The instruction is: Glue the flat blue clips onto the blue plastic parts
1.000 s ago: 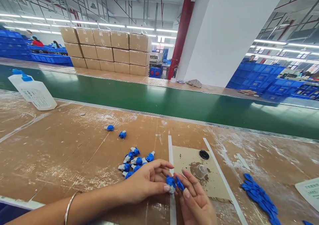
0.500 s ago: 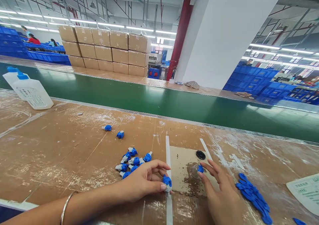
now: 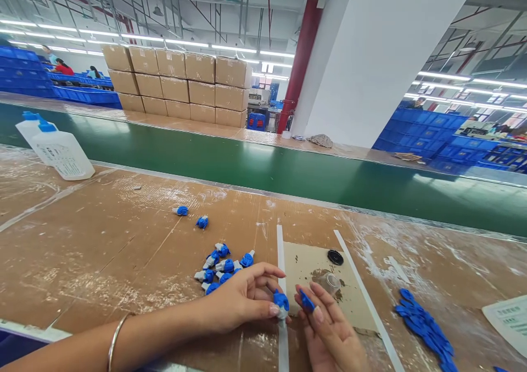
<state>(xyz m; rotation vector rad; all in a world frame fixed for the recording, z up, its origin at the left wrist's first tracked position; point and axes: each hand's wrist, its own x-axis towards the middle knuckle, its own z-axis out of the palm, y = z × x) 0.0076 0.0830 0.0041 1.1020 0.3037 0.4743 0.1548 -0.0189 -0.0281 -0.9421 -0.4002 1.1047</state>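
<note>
Between its thumb and fingers, my left hand (image 3: 251, 298) pinches a small blue and grey plastic part (image 3: 281, 303) above the worktable. My right hand (image 3: 331, 328) is closed on a flat blue plastic piece (image 3: 307, 300), held close to the part in the left hand. Behind the right hand, a small clear cup (image 3: 329, 281) sits on a beige cardboard sheet (image 3: 302, 257) with brown stains, and a round black lid (image 3: 335, 257) lies near it. Left of my left hand is a cluster of similar blue and grey parts (image 3: 225, 266). A pile of flat blue pieces (image 3: 426, 325) lies to the right.
White tape strips (image 3: 281, 251) flank the cardboard. Two bottles with blue caps (image 3: 61, 152) stand at the left, and a white labelled container (image 3: 508, 322) lies at the right edge. A green conveyor belt (image 3: 206, 155) runs behind the table, with stacked cartons (image 3: 177, 81) beyond.
My right hand has moved from the clear cup toward my left hand, bringing a blue piece with it. The left hand keeps its hold on the blue and grey part.
</note>
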